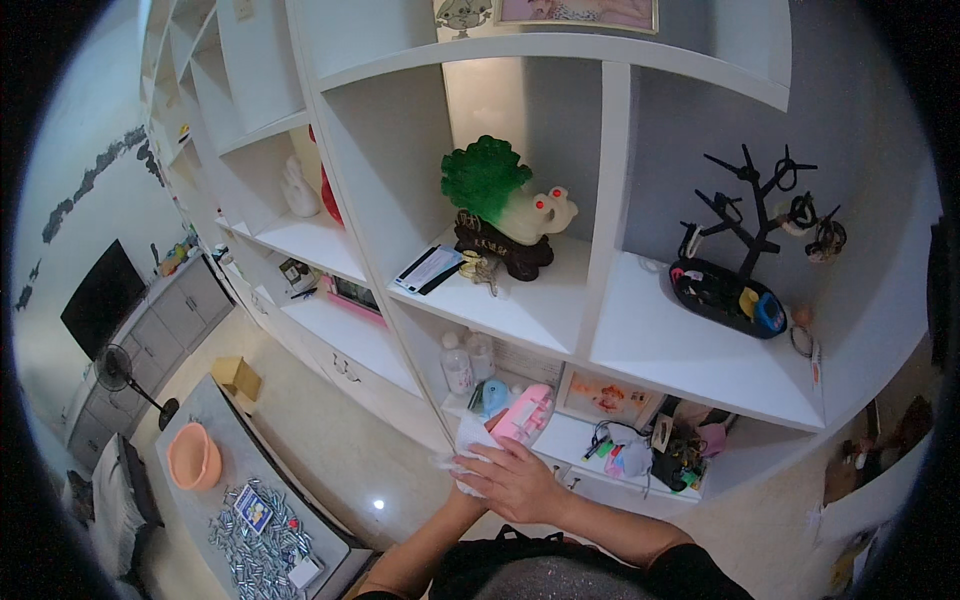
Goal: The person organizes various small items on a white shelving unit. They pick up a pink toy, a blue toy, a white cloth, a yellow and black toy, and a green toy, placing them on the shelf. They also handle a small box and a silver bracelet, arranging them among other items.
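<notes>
In front of my body, my two hands are together at the lower shelf. My right hand (517, 482) lies over a crumpled white cloth or tissue (472, 440), its fingers pressed on it. Mostly covered by it is my left hand (474, 498), holding from beneath. A pink plastic object (524, 416) of unclear kind sticks up just beyond the fingers, and a fingertip shows at its left side. I cannot tell whether the left hand grips it or it rests on the shelf.
Clear bottles (457, 364) and a light-blue item (493, 398) stand behind. Small clutter (680, 447) fills the lower right shelf. Above are a green cabbage ornament (490, 190) and a black tree-shaped stand (755, 215). Left, a table (195, 530) bears an orange basin (194, 457).
</notes>
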Motion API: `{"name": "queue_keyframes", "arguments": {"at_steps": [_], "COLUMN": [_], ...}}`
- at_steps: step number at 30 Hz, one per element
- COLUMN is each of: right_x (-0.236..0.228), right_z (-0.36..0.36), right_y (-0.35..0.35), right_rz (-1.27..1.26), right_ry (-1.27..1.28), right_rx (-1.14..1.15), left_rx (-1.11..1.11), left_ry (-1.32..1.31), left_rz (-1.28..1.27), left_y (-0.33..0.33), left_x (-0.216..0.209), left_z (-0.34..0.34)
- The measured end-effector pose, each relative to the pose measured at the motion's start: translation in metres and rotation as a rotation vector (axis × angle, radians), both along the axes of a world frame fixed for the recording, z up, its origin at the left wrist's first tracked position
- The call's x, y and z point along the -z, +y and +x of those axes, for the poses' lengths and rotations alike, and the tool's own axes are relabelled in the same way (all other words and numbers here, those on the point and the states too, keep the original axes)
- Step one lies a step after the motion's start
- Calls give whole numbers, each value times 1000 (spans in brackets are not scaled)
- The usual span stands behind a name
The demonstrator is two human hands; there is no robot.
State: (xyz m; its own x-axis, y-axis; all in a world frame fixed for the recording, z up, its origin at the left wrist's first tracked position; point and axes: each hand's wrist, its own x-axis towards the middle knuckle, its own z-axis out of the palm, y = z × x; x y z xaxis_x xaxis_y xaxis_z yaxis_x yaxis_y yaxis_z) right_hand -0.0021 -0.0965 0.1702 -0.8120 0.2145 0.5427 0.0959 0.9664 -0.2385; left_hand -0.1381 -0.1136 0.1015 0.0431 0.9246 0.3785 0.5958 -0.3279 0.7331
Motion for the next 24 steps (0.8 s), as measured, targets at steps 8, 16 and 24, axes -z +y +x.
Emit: {"name": "queue_keyframes", "arguments": {"at_steps": [8,16,24], "right_x": [-9,-25,-14], "right_z": [18,-4,23], "right_y": [37,-1,46], "right_rz": [-192,-111,-959], "right_ry": [230,175,498], "right_rx": [367,178,264], "left_rx": [-117,-47,-5], "left_ry": [-234,-300,-589], "left_rz": [319,216,139], "left_y": [-19,-21,-33], "left_x": [-46,-14,-45], "left_z": [10,-3,8]}}
